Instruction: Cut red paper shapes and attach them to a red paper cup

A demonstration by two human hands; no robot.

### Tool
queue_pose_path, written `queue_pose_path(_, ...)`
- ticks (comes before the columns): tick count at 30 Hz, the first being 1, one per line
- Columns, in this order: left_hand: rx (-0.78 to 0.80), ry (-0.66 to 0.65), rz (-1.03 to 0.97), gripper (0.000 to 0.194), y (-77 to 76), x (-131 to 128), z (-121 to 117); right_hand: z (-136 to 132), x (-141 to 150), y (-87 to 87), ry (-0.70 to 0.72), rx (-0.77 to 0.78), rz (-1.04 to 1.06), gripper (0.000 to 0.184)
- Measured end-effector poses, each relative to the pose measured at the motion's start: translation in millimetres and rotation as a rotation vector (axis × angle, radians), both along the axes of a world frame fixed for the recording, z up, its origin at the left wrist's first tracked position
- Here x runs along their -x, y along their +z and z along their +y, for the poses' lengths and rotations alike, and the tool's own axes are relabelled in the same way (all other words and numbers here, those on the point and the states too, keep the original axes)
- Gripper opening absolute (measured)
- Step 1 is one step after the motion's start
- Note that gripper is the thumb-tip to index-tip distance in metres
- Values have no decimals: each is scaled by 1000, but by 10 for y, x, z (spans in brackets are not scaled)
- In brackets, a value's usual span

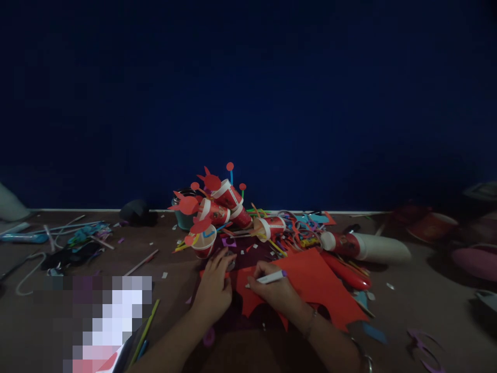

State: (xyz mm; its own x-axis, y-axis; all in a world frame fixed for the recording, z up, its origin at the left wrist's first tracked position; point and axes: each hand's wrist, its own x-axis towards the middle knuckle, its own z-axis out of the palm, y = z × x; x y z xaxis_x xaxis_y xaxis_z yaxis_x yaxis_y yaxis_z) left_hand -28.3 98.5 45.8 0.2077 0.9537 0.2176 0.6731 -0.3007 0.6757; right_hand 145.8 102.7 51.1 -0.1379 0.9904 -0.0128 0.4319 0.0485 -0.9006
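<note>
My right hand [277, 294] grips a white marker [271, 277] with a purple end, its tip low over a sheet of red paper [306, 274]. Curved bites are cut out of the sheet's near edge. On the sheet's left part lies my left hand [213, 287], its fingers bent around a small, greyish, clear round thing [232, 260] that is mostly hidden. Just beyond that hand stands a red-and-white paper cup [204, 242] with red paper discs on it. More decorated cups [227, 196] are piled behind.
A cup lying on its side [269, 227] and a white stack of cups [382, 247] lie at the back right. Loose straws, pipe cleaners and paper scraps [89, 233] litter the left. A purple ring-handled piece [425, 347] lies front right. A dark blue wall [248, 103] rises behind.
</note>
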Motion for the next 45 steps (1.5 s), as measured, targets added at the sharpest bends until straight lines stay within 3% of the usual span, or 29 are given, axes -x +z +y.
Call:
queue_pose_path(19,-21,-6,-1,61,-9,1,1,-10,4,-1,-14,15,0,16)
queue_pose_path(24,-23,1,-1,63,-24,10,1,1,14,48,-18,69,144,19)
queue_pose_path(28,-10,-6,5,66,-17,11,-5,53,-24,85,-107,106,299,29)
queue_pose_path(32,-19,-5,-7,63,-13,8,-8,67,-53,70,-102,20,213,20)
queue_pose_path(45,4,-4,12,61,-4,2,4,4,-18,27,-39,81,127,17)
